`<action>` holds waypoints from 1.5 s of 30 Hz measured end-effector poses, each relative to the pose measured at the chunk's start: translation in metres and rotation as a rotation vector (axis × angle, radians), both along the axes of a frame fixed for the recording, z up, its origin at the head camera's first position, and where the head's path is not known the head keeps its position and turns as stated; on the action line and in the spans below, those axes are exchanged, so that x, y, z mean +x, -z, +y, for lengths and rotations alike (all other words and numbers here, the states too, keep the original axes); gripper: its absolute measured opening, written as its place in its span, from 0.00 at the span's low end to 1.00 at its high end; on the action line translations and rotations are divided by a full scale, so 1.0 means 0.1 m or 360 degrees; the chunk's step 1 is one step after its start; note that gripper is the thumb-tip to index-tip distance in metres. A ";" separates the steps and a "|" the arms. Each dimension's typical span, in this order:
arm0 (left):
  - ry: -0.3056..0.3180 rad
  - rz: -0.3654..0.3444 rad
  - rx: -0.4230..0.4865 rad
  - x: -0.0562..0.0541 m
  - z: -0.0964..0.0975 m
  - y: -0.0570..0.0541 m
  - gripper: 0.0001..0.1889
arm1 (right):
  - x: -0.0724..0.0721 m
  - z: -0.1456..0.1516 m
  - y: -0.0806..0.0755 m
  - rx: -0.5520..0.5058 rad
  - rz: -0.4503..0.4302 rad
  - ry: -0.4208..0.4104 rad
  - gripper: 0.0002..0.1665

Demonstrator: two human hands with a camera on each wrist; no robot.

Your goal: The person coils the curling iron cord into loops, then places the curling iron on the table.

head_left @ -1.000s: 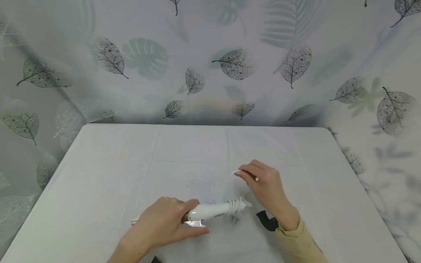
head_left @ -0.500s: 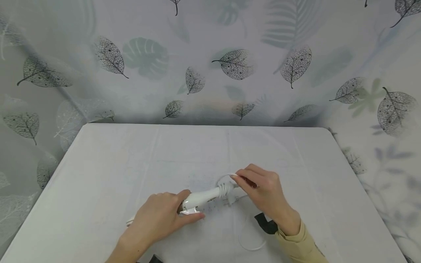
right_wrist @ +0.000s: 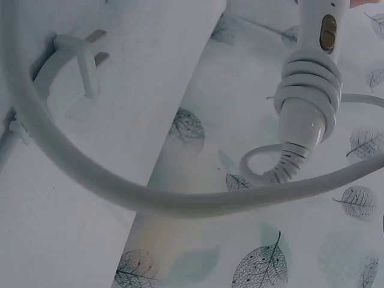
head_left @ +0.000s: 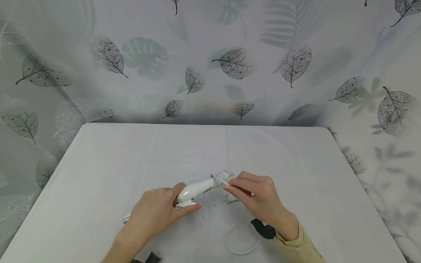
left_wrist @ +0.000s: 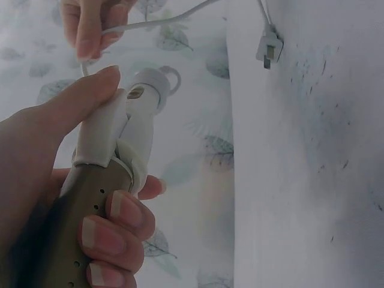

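My left hand [head_left: 154,212] grips a curling iron [head_left: 197,189] by its brown, perforated barrel [left_wrist: 90,210], with the thumb over the white clamp lever. The iron's white handle points up and to the right, clear of the table in the left wrist view. Several turns of white cord [right_wrist: 309,84] are wrapped around the handle's end. Between thumb and fingertips, my right hand [head_left: 258,191] pinches the cord close beside these turns. A loose loop of cord [head_left: 241,252] hangs below it. The two-pin plug [left_wrist: 270,47] dangles from the cord.
The white-covered table [head_left: 115,164] bears faint dark specks near its middle. Behind it and along the sides hangs a leaf-patterned curtain [head_left: 210,73]. Black straps show at both wrists, the right strap [head_left: 263,229] just below the hand.
The left hand has tilted the iron's handle end upward and moved it slightly left. The right hand has brought the cord from beyond the handle's end down against the turns. The loose loop now shows below.
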State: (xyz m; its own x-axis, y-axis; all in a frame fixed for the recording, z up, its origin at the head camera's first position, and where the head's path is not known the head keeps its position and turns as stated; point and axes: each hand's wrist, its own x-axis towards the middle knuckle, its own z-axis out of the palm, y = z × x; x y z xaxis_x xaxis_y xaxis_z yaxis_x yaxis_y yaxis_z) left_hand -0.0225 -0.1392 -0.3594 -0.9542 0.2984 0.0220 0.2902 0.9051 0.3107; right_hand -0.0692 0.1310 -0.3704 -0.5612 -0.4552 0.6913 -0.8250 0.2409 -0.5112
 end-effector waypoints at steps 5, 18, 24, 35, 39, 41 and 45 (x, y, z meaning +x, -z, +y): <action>-0.0032 -0.0033 0.0018 -0.02 -0.04 -0.01 0.26 | 0.02 -0.04 0.00 -0.0009 0.0076 -0.0042 0.09; -0.0154 0.0102 0.0097 -0.02 -0.11 -0.09 0.29 | 0.04 -0.04 -0.01 0.0099 -0.0161 -0.0131 0.02; -0.0187 0.0187 0.0125 -0.03 -0.12 -0.09 0.30 | 0.02 -0.01 0.03 0.0207 -0.0266 -0.0234 0.14; -0.0195 0.0215 0.0192 -0.04 -0.12 -0.08 0.28 | -0.01 0.06 0.06 0.0324 -0.0335 -0.0294 0.16; -0.0180 0.0233 0.0193 -0.04 -0.14 -0.10 0.28 | -0.04 0.06 0.12 0.0397 -0.0357 -0.0247 0.15; -0.0154 0.0246 0.0196 -0.05 -0.14 -0.09 0.27 | -0.06 0.05 0.16 0.0407 -0.0378 -0.0219 0.13; -0.0063 0.0291 0.0239 -0.06 -0.14 -0.06 0.26 | -0.11 0.03 0.24 0.0393 -0.0411 -0.0125 0.07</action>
